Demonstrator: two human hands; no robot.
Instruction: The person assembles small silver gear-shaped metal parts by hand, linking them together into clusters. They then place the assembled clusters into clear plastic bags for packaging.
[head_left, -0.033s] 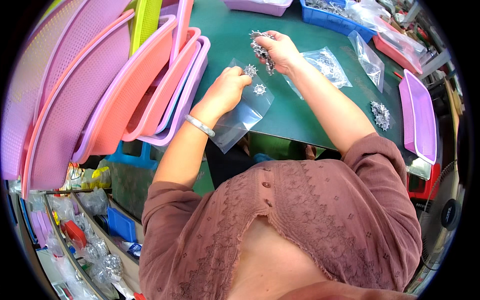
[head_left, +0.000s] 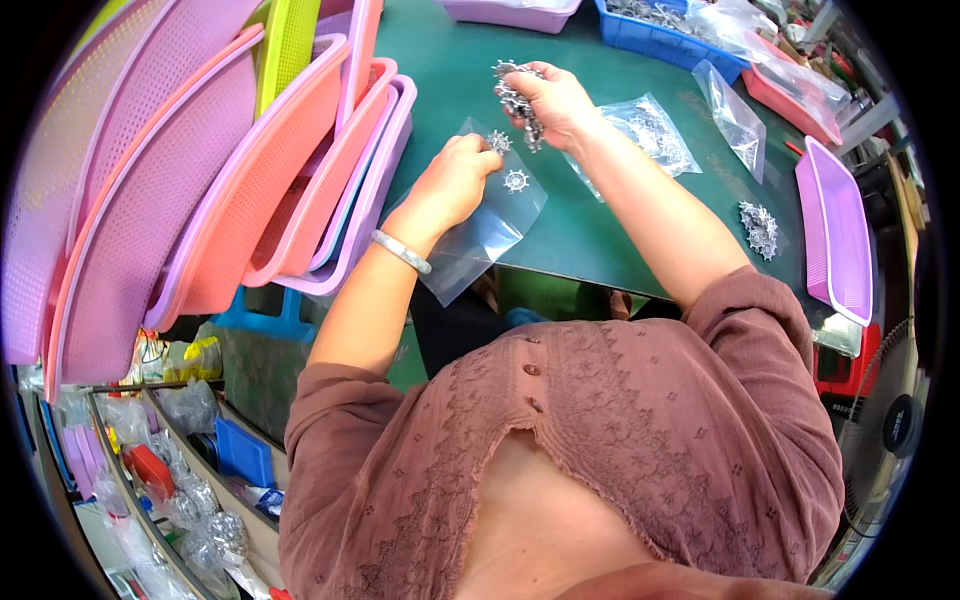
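Note:
A bunch of small silver ship-wheel charms (head_left: 517, 100) is gripped in my right hand (head_left: 557, 103), raised over the green table. Lower and to its left, the fingers of my left hand (head_left: 450, 185) are pinched together, with a silver ship-wheel charm (head_left: 499, 142) at their tips. Beneath that hand lies a clear plastic bag (head_left: 480, 238), its near end hanging past the table edge. One more ship-wheel charm (head_left: 515, 181) rests on this bag, beside my left thumb. What my left palm may hold is hidden.
Stacked pink, purple and green baskets (head_left: 270, 190) crowd the left. Right of my right hand are a bag of silver pieces (head_left: 655, 135), another clear bag (head_left: 738, 125) and a charm pile (head_left: 759, 230). A purple basket (head_left: 840, 230) stands far right; a blue bin (head_left: 670, 40) is behind.

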